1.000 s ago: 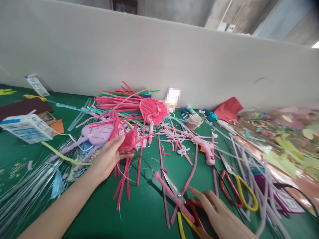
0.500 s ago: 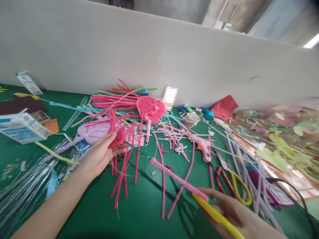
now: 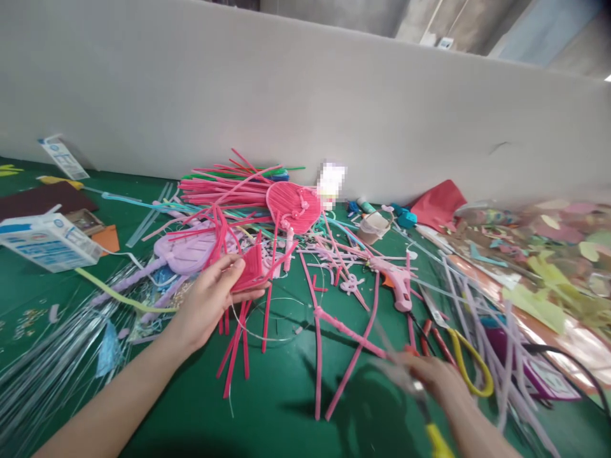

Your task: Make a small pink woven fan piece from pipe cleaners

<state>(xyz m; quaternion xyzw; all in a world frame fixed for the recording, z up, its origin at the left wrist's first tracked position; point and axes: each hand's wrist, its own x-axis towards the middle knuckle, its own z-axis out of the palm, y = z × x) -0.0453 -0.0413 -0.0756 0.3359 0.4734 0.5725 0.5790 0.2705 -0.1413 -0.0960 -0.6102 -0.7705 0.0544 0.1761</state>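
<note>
My left hand point(image 3: 214, 299) is closed around a flat red pipe-cleaner piece point(image 3: 249, 266), its fingertips pressing on the face. Loose red pipe-cleaner ends trail below it. At lower right my right hand point(image 3: 429, 375) is closed on a pair of yellow-handled scissors point(image 3: 403, 375); the blades are blurred by motion. A pink fuzzy-wrapped stick point(image 3: 351, 332) reaches from near my right fingers towards the middle; I cannot tell whether the hand touches it. Two pink pipe cleaners point(image 3: 318, 369) lie close by. A thin clear loop of line point(image 3: 274, 339) curves between the hands.
Behind are a red heart-shaped fan point(image 3: 293, 207), a lilac fan point(image 3: 184, 254) and bundled red pipe cleaners point(image 3: 214, 189). To the right lie a pink glue gun point(image 3: 401, 286), other yellow-handled scissors point(image 3: 470, 369) and paper scraps point(image 3: 539, 286). A white-blue box point(image 3: 52, 242) stands left.
The pink stick has moved away from my right palm and sits lower. The scissors have swung round so their blades point up and left. My left hand has shifted slightly right with the red piece.
</note>
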